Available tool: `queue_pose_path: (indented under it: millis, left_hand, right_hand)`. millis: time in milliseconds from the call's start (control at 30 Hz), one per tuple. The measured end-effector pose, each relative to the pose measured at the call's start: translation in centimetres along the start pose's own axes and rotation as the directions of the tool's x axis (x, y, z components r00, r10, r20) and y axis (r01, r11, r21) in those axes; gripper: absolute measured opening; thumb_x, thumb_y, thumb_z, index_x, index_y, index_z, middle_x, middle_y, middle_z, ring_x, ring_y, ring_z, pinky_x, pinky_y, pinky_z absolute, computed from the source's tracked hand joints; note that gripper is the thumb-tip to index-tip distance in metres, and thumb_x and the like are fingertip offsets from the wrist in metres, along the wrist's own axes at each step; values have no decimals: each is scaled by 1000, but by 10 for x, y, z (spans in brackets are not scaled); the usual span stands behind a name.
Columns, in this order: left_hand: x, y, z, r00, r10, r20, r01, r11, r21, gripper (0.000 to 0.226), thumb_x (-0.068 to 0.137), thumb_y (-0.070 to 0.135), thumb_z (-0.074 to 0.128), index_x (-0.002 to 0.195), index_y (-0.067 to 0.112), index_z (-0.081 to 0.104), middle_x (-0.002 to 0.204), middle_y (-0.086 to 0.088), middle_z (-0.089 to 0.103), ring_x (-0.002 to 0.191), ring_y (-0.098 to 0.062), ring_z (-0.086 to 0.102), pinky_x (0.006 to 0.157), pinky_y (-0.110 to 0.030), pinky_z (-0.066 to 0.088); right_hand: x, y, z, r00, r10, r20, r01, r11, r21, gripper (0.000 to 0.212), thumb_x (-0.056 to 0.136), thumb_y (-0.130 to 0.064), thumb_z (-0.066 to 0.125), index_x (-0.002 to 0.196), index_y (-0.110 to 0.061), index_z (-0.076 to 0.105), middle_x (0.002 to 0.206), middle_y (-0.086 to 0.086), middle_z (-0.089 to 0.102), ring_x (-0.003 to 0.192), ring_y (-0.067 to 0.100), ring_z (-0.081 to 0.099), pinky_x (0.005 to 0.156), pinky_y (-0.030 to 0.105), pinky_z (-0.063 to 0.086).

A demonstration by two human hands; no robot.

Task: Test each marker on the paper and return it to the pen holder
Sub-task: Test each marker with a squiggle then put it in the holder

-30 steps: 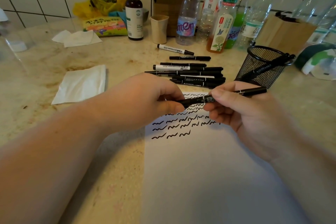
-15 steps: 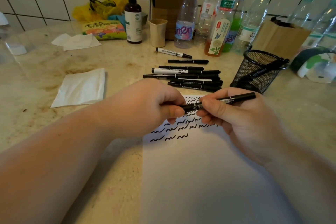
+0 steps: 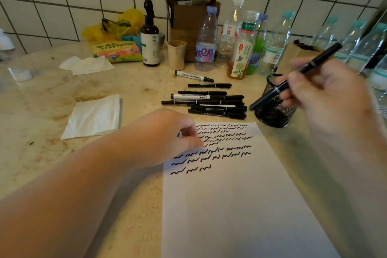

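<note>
My right hand [image 3: 326, 94] grips a capped black marker [image 3: 319, 59] and holds it tilted in the air, its lower end over the black mesh pen holder [image 3: 272, 116] at the right. My left hand [image 3: 167, 138] rests on the upper left corner of the white paper [image 3: 230, 205], fingers loosely curled with nothing visible in them. Rows of black squiggles [image 3: 222, 144] cover the top of the sheet. Several black and white markers [image 3: 209, 102] lie in a pile just beyond the paper.
A folded napkin [image 3: 92, 117] lies to the left. Along the tiled wall stand a dark spray bottle [image 3: 149, 44], a beige cup [image 3: 176, 54], a cardboard box [image 3: 186, 16], several plastic bottles [image 3: 206, 44] and a snack packet [image 3: 117, 51].
Both hands were joined on the marker over the paper. Now my left hand has let go and rests on the sheet, while my right hand has lifted the marker up and right toward the holder.
</note>
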State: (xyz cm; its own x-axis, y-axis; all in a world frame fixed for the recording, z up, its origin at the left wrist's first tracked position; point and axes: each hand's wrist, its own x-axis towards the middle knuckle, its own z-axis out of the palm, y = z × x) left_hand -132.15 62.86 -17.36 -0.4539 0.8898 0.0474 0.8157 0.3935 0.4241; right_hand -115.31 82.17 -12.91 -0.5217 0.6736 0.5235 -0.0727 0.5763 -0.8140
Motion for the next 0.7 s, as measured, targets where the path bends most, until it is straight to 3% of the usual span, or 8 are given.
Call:
queue_pose_path:
  millis: [100,200,300,400,567,700]
  left_hand:
    - [0,-2,0,1000,17,-18,-17,1000,2,21,85,56,60,91,38,68,78,19,65,69,-1,58,57,-16,40]
    - [-1,-2,1,1000,11,-24,-11,1000,-4,19,86,54,61,90,37,69,78,18,65,68,-2,58,57,-16,41]
    - [0,-1,1,1000,1,-19,-1,1000,-13,17,86,53,62,89,37,68,76,18,64,67,-2,58,56,-15,41]
    - [1,-1,1,1000,-7,-22,7,1000,-15,16,86,53,62,87,37,68,74,19,63,64,0,57,54,-13,37]
    - [1,-2,2,1000,1,-28,-1,1000,-5,16,88,51,61,89,36,68,75,18,64,64,0,56,54,-14,37]
    - [0,-2,2,999,8,-32,-8,1000,3,17,88,50,60,90,35,69,76,16,64,65,0,56,55,-14,36]
  right_hand:
    - [26,-1,-20,983,-27,-180,20,999,-42,10,88,-25,61,92,-34,63,85,-5,77,73,15,73,73,35,61]
    - [42,6,-31,974,12,-227,-39,992,-117,8,85,-43,60,83,-42,68,77,-10,75,74,14,74,79,42,62]
    - [48,14,-31,974,52,-220,-96,977,-193,6,82,-45,64,80,-43,70,73,-9,73,76,13,74,82,44,62]
    - [48,20,-27,980,77,-185,-124,958,-258,10,74,-45,70,83,-40,70,85,-5,75,81,18,72,79,39,57]
    - [44,23,-20,985,108,-132,-150,921,-361,21,66,-58,67,79,-43,71,83,-10,75,85,19,73,84,48,57]
    - [36,18,-13,984,-10,-180,-70,901,-428,35,83,-43,71,116,-33,68,109,-12,71,107,13,65,97,39,50]
